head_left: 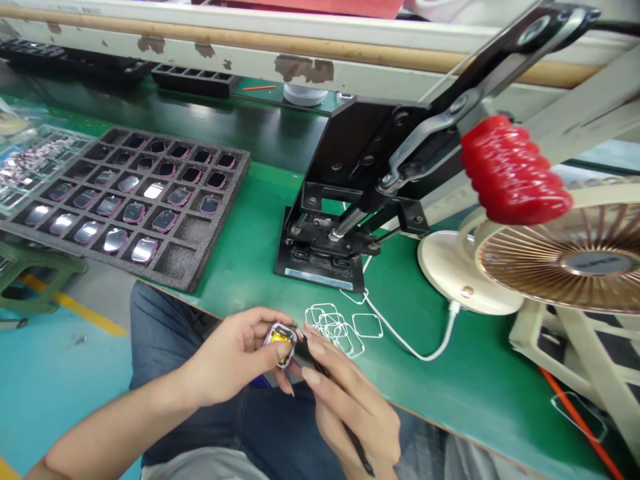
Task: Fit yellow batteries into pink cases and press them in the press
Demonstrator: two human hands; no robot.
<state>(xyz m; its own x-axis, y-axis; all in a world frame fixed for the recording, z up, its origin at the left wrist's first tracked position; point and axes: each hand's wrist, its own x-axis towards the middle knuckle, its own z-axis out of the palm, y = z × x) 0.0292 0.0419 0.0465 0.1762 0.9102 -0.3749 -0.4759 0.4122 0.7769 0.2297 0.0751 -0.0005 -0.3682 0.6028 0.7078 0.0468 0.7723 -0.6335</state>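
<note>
A green-topped workbench under a chipped cream rail with a wooden strip, a cream desk fan at right, a green stool beside the bench, teal floor with a yellow stripe, even light

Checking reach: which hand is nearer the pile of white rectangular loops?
Right: the right hand, holding a black tool, sits just below the white rectangular loops; the left hand is farther left, gripping a small watch-like casing.

yellow insert in pink-rimmed silver casing
</note>
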